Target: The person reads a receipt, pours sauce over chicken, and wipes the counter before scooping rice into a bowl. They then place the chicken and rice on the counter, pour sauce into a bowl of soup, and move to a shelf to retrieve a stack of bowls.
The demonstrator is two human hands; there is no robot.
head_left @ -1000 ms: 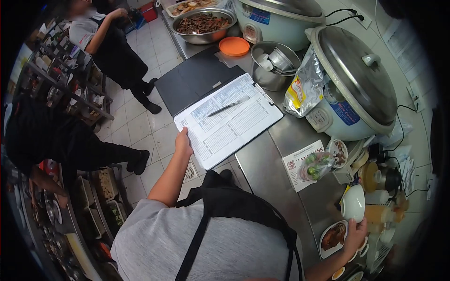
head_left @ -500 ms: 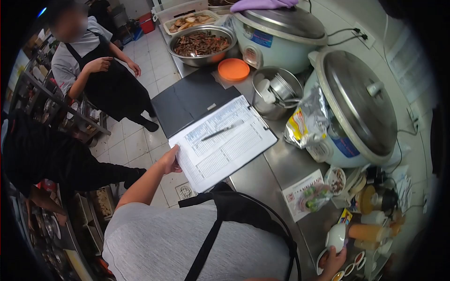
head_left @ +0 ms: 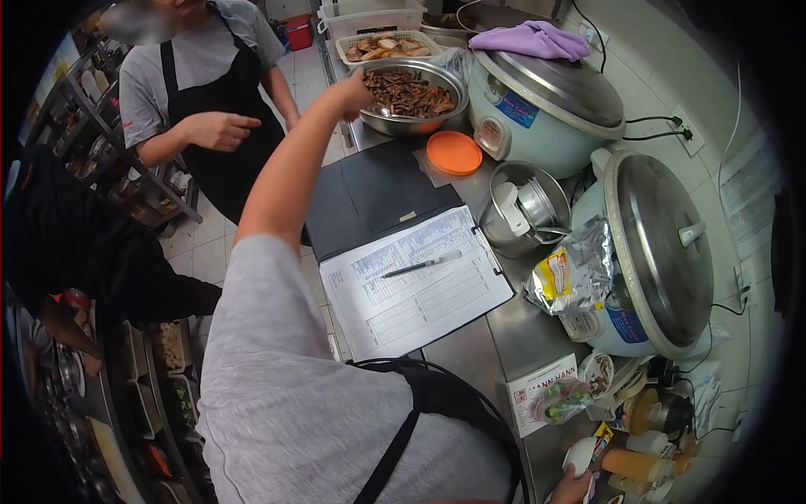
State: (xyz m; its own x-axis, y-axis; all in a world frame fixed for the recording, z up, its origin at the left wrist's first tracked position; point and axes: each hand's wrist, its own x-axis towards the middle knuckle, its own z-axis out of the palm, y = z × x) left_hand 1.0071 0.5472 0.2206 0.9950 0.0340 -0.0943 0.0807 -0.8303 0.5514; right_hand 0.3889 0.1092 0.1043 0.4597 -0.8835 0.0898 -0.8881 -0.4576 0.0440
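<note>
Left hand (head_left: 351, 94) now at bowl rim (head_left: 461, 91)

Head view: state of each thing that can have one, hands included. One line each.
Black folder: open, sheets showing
Pen: lying on the sheets
Near rice cooker: lid on, power unclear
Far rice cooker: lid on, purple cloth on top, power unclear
Steel bowl: uncovered, food inside
Steel pot: uncovered, utensils inside
Left hand: at the steel bowl's rim, grip unclear
Right hand: holding white bowl
</note>
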